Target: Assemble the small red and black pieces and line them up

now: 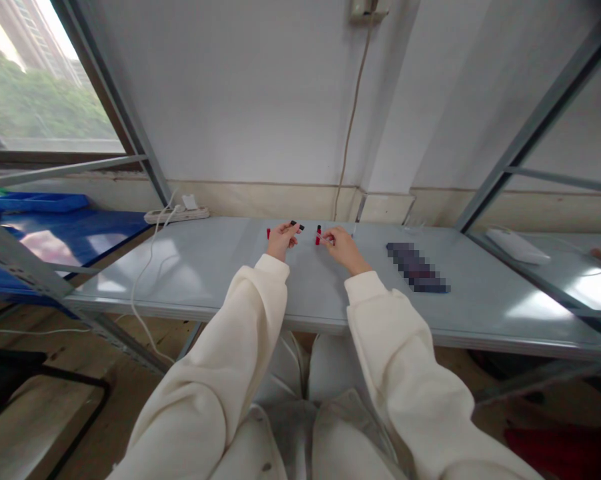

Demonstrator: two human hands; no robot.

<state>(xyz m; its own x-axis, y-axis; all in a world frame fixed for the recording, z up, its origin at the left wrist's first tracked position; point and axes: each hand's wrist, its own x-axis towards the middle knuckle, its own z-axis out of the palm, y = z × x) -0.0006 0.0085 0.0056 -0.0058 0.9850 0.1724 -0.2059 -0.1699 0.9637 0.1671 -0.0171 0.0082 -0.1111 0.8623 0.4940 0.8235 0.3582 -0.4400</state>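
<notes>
Both my arms, in cream sleeves, reach out over a grey metal shelf table (pixel 220 273). My left hand (pixel 281 241) pinches a small black piece (pixel 297 225) at its fingertips, and a small red piece (pixel 269 233) shows just to its left. My right hand (pixel 343 247) grips a small red piece (pixel 319 235) that stands upright near its fingertips. The two hands sit close together, about a hand's width apart. What the small pieces are is too small to tell.
A dark flat object, blurred out (pixel 417 267), lies right of my right hand. A white power strip (pixel 177 214) with its cable lies at the back left. A blue tray (pixel 35 202) sits far left, a white flat object (pixel 514 245) far right.
</notes>
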